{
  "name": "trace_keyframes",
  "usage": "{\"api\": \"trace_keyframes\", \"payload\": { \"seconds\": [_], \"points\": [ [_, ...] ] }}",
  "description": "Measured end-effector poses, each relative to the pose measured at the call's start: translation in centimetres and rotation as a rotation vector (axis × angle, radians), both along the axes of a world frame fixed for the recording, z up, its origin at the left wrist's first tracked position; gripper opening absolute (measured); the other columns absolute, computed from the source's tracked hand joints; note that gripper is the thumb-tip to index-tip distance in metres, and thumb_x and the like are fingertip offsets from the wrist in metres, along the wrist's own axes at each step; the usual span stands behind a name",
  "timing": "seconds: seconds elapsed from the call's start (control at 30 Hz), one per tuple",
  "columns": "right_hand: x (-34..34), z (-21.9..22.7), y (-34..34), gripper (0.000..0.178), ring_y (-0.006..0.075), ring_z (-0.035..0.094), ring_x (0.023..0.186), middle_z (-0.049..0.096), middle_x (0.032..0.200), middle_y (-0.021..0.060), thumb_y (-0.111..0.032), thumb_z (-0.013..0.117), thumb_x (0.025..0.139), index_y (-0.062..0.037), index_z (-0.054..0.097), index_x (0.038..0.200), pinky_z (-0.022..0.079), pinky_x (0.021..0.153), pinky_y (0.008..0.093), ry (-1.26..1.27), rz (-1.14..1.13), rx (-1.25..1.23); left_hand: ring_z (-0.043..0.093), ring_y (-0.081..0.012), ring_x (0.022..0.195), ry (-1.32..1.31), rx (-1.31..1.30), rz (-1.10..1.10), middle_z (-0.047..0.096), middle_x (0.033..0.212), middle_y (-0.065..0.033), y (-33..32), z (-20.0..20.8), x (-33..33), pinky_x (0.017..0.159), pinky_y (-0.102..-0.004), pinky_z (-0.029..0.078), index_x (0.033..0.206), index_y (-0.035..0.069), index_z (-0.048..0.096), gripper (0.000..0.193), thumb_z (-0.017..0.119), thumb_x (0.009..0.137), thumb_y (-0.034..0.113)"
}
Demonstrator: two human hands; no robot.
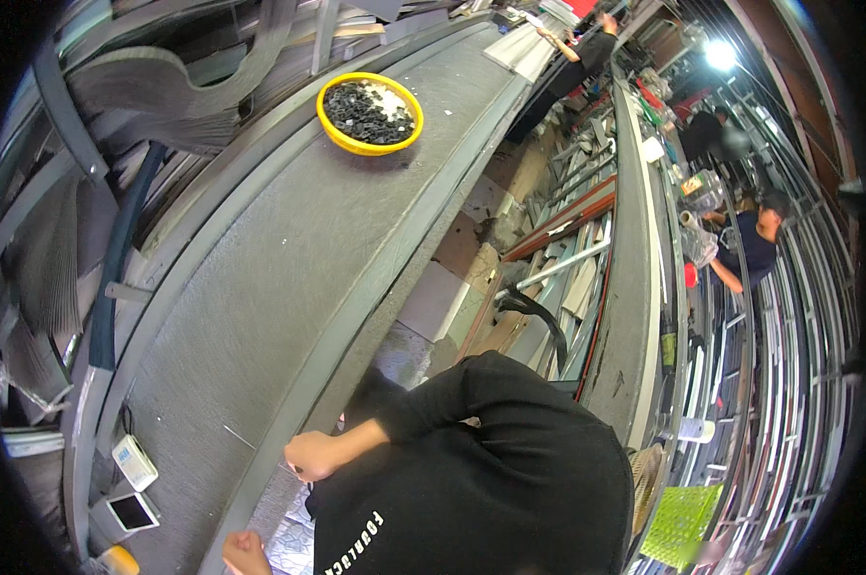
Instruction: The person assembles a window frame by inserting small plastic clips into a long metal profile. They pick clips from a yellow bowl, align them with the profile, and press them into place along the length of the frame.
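My right hand (313,456), at the end of a black sleeve, is curled closed just beside the near edge of the grey workbench (261,268). Whatever its fingers hold, if anything, is hidden. Low in the picture, partly cut off by the lower edge, my left hand (246,553) has bent, closed fingers by the same bench edge. What it grips cannot be made out. On the bench close to my hands lies a thin pale strip (239,437). Farther along stands a round yellow basket (368,148) filled with small black pieces and some white ones.
A white box-shaped device (134,463), a flat dark-screened device (132,512) and a yellow object (119,560) sit at the bench's lower left. Profiles are stacked under a second bench (620,335). A green perforated basket (680,525) is behind me. Other people work farther off.
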State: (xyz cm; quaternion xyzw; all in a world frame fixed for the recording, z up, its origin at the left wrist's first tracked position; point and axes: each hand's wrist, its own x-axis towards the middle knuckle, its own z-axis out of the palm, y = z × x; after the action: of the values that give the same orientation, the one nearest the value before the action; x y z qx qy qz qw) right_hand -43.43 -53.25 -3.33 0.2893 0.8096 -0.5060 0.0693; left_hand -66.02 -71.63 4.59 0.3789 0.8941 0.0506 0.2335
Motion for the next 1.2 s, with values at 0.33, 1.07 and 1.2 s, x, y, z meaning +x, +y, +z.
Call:
{"api": "trace_keyframes", "payload": {
  "seconds": [0.33, 1.07, 1.2],
  "points": [
    [-0.4, 0.1, 0.3, 0.019, 0.0328, 0.068, 0.059, 0.064, 0.058, 0.0168, -0.013, 0.074, 0.052, -0.0001, 0.068, 0.065, 0.052, 0.054, 0.0442, 0.141, -0.326, -0.140, 0.057, -0.0139, 0.062, -0.428, 0.718, -0.058, 0.063, 0.064, -0.0073, 12.2, -4.5, 4.1, 0.058, -0.0302, 0.045, 0.082, -0.005, 0.068, 0.022, 0.073, 0.086, 0.016],
    [-10.3, 0.1, 8.8, 0.026, 0.0403, 0.069, 0.080, 0.069, 0.078, 0.0195, -0.026, 0.069, 0.086, -0.0009, 0.070, 0.079, 0.053, 0.069, 0.0487, 0.156, -0.277, 0.221, 0.065, -0.0426, 0.084, -0.169, 0.534, -0.040, 0.067, 0.088, -0.0253, 15.8, -7.0, 4.6, 0.076, -0.0474, 0.049, 0.092, -0.007, 0.065, 0.018, 0.059, 0.088, 0.010],
    [-11.8, -2.0, 10.0, 0.021, 0.0358, 0.071, 0.077, 0.068, 0.071, 0.0216, -0.018, 0.075, 0.080, 0.0006, 0.069, 0.072, 0.054, 0.068, 0.0464, 0.276, -0.384, 0.037, 0.065, -0.0359, 0.078, -0.223, 0.563, 0.087, 0.066, 0.082, -0.0202, 15.5, -6.5, 5.6, 0.072, -0.0437, 0.049, 0.089, -0.005, 0.066, 0.013, 0.065, 0.086, 0.007]
  ]
}}
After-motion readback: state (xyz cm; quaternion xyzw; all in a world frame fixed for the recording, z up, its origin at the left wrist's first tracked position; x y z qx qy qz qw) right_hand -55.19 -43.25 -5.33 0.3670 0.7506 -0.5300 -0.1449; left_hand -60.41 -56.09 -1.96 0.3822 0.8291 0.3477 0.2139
